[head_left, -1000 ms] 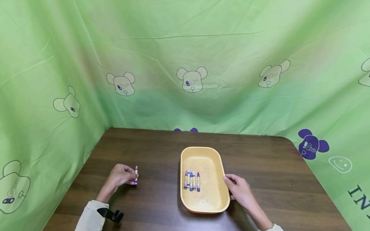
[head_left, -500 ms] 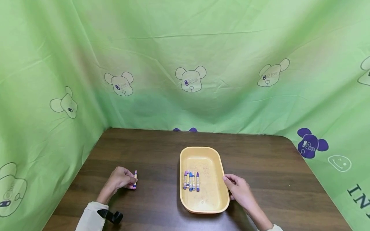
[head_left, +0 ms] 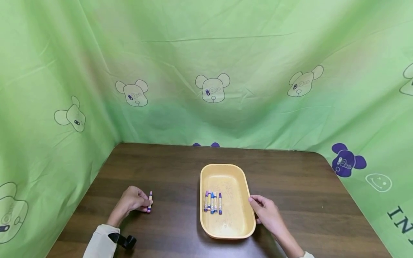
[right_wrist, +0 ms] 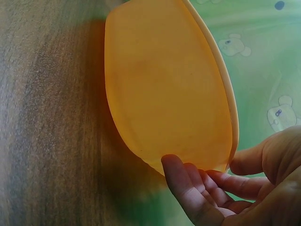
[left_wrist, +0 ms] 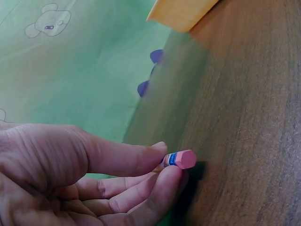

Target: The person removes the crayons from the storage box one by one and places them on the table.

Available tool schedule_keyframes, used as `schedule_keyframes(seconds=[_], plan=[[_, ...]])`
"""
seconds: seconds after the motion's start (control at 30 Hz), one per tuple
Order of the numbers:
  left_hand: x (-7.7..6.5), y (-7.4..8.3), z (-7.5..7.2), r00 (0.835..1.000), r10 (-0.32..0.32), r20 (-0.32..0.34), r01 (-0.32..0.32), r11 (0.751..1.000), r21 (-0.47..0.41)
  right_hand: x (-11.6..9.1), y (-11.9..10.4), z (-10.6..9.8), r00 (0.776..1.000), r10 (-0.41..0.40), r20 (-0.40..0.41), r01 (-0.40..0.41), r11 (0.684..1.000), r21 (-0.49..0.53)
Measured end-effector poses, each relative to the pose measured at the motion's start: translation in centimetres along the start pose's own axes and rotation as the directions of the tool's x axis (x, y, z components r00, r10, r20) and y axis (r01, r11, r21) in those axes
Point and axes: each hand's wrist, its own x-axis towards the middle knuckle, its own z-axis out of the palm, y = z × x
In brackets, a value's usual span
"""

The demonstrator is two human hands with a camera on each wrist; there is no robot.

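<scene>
On the left of the table, my left hand (head_left: pixel 133 199) pinches a pink crayon (head_left: pixel 150 196) between thumb and fingers. Its tip points away from me in the head view. The left wrist view shows the flat pink end (left_wrist: pixel 187 159) and a blue band beyond the fingertips, close over the wood. A yellow plastic tray (head_left: pixel 240 211) stands right of centre. Several crayons (head_left: pixel 212 203) with purple, blue and pink tips lie side by side in its left half. My right hand (head_left: pixel 267 212) grips the tray's right rim, thumb on top and fingers under the outer wall (right_wrist: pixel 164 84).
The dark wooden table (head_left: pixel 174 168) carries the tray and reaches back to a green curtain (head_left: pixel 213 53) printed with bear heads. More curtain hangs along the left and right sides. A black strap with a small camera (head_left: pixel 124 240) sits on the left wrist.
My left hand has come slightly down and toward me with the pink crayon still pinched. The right hand keeps its grip on the tray, which stays in place.
</scene>
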Motion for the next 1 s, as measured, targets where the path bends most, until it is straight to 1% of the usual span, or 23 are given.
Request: schedule_keyframes(seconds=[0.2, 0.33, 0.47, 0.67, 0.9, 1.0], plan=[[-0.01, 0.07, 0.01, 1.0, -0.004, -0.022, 0.005, 0.999, 0.039, -0.1, -0.05, 0.11, 1.0, 0.001, 0.003, -0.001, 1.0, 0.009], [-0.02, 0.08, 0.11, 0.999, -0.017, -0.027, 0.018, 0.999, 0.045, -0.17, 0.04, 0.13, 1.0, 0.001, 0.0, -0.001, 1.0, 0.009], [0.01, 0.18, 0.25, 0.999, -0.016, -0.029, 0.018, 0.998, 0.053, -0.19, 0.1, 0.11, 1.0, 0.001, -0.005, -0.001, 1.0, 0.023], [-0.16, 0.48, 0.4, 0.999, -0.024, -0.048, 0.029, 0.992, 0.121, -0.23, 0.07, 0.1, 1.0, 0.008, -0.006, -0.007, 1.0, 0.025], [-0.2, 0.53, 0.36, 0.998, -0.002, -0.065, 0.013, 0.985, 0.173, -0.21, 0.0, 0.11, 1.0, 0.008, -0.011, -0.008, 1.0, 0.023], [-0.31, 0.41, 0.09, 0.996, 0.002, -0.093, 0.014, 0.985, 0.17, -0.15, 0.08, 0.16, 1.0, 0.006, -0.01, -0.005, 1.0, 0.022]])
